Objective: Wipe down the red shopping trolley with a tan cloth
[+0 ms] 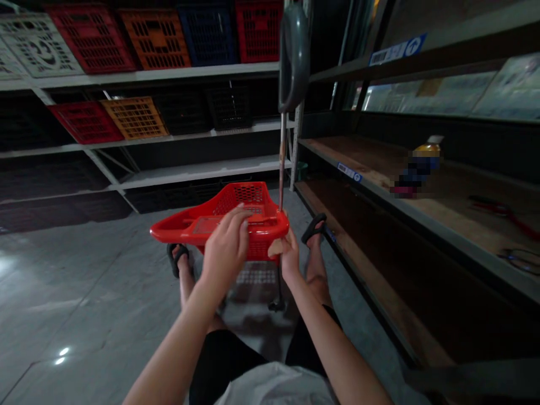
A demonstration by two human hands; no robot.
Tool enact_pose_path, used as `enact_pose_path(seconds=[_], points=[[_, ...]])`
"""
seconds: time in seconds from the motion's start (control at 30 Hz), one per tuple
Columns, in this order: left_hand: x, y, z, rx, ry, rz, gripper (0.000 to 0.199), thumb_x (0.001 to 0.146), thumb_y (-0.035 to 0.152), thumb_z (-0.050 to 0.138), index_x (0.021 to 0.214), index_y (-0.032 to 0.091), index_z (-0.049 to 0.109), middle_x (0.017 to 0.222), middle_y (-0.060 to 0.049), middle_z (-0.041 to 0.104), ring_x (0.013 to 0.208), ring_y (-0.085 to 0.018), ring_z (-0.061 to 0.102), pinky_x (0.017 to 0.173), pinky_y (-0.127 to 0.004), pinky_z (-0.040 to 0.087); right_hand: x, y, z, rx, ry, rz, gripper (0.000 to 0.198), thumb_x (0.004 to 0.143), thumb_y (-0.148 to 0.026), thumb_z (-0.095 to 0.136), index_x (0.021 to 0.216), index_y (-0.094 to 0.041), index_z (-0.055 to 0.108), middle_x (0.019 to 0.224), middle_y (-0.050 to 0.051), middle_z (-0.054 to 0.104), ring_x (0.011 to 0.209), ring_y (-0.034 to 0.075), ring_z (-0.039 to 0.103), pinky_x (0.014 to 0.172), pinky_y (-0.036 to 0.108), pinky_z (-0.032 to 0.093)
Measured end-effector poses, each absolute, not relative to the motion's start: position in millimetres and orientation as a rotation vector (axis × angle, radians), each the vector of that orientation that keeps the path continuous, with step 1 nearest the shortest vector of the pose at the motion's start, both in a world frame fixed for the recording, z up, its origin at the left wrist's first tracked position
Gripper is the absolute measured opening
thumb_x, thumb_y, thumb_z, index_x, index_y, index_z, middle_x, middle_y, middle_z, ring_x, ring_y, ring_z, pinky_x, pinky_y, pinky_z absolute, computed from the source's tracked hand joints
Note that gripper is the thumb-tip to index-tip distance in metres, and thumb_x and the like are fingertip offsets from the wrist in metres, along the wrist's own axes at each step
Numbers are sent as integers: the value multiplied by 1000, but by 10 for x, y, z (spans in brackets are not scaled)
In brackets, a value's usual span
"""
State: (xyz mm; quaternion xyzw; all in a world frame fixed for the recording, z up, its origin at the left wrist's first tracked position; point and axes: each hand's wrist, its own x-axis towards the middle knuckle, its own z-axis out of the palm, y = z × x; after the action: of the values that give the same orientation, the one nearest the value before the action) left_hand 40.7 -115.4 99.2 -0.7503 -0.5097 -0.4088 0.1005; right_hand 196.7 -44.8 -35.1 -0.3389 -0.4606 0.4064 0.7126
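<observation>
A red plastic shopping cart (219, 225) with perforated basket walls stands right in front of me, between my legs. My left hand (228, 239) lies over its near rim, fingers stretched out and held close together. At the cart's right corner, my right hand (290, 253) has its bent fingers around a small tan piece (276, 247), like a scrap of cloth or paper, against the underside of the rim. From that same corner a metal pole (282, 157) rises upright, topped by a grey plastic loop (293, 59). Part of my right hand's fingers is hidden behind the rim.
Metal racks (169, 76) with coloured plastic crates stand ahead and left. Close on the right runs a wooden-decked shelf (379, 160) holding a blurred bottle (417, 169), red-handled pliers-like tool (502, 211) and a dark, thin-framed object (521, 260). My sandalled feet flank the cart.
</observation>
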Motion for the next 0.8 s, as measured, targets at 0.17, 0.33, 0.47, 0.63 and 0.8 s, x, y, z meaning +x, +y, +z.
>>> enact_pose_path(seconds=[0.17, 0.33, 0.47, 0.63, 0.8], points=[[-396, -1034, 1022, -1901, -1878, -802, 47, 103, 38, 30, 115, 19, 72, 118, -14, 74, 106, -29, 70, 89, -40, 50, 2269, -86, -155, -762, -943, 991, 41, 87, -43, 57, 117, -19, 71, 114, 9, 77, 113, 24, 69, 97, 40, 56], [-374, -978, 910, -1650, -2182, -569, 68, 101, 46, 21, 84, 12, 78, 77, -20, 74, 72, -33, 70, 62, -36, 41, 2292, -379, 119, -734, -884, 832, 43, 88, -39, 59, 127, -22, 68, 134, 9, 68, 127, 25, 63, 113, 47, 46], [-242, -990, 884, -1547, -2199, -567, 74, 101, 44, 17, 79, 7, 78, 75, -23, 73, 74, -34, 71, 62, -36, 39, 2171, -822, 131, -873, -1295, 316, 48, 100, -26, 41, 146, -26, 54, 154, 7, 53, 152, 26, 35, 126, 57, 25], [-131, -1042, 850, -1590, -2123, -638, 70, 102, 41, 21, 77, 10, 78, 74, -20, 74, 72, -32, 71, 65, -37, 40, 1869, -928, 269, -876, -1846, -104, 59, 96, -11, 38, 153, -25, 46, 148, 8, 59, 148, 26, 41, 126, 56, 25], [-76, -1086, 805, -1628, -2014, -722, 66, 102, 37, 23, 75, 13, 77, 73, -17, 75, 69, -29, 70, 66, -37, 41, 1603, -1005, 481, -758, -2129, -116, 58, 97, -15, 38, 156, -18, 42, 154, 11, 53, 147, 27, 43, 123, 48, 34]])
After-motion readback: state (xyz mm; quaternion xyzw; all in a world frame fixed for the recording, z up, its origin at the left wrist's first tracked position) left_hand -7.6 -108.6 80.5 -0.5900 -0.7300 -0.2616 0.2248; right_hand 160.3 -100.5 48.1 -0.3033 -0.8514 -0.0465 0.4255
